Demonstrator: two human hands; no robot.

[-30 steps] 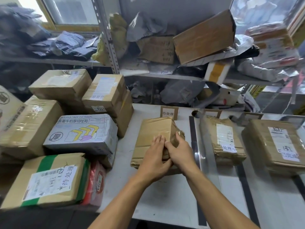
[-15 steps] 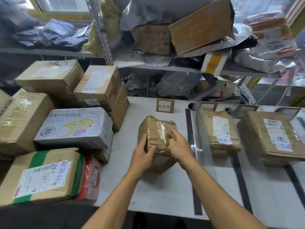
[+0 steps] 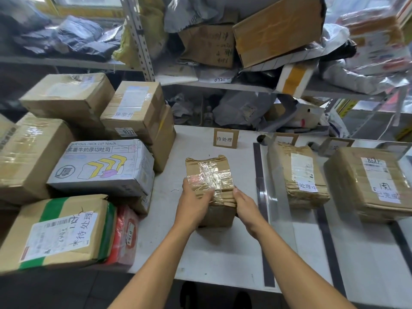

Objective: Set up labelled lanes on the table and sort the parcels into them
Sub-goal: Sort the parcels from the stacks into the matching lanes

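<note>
A small brown taped parcel (image 3: 209, 175) stands on the white table (image 3: 214, 253) in the leftmost lane, in front of a card label (image 3: 225, 138). My left hand (image 3: 194, 204) grips its near left side, fingers curled over the top. My right hand (image 3: 245, 205) holds its near right edge. Black tape strips (image 3: 263, 210) divide the lanes. A second parcel (image 3: 299, 176) with a white sticker lies in the middle lane, and a third parcel (image 3: 370, 182) in the right lane. More label cards (image 3: 285, 140) stand behind them.
Unsorted boxes crowd the left: a toast carton (image 3: 102, 166), a green-taped box (image 3: 60, 230), a red packet (image 3: 124, 235) and stacked brown boxes (image 3: 133, 110). Metal shelves (image 3: 223, 85) behind the table hold bags and cartons.
The parcel has been turned from lying flat to standing with its taped face up, and both hands have shifted from its top to its near sides.
</note>
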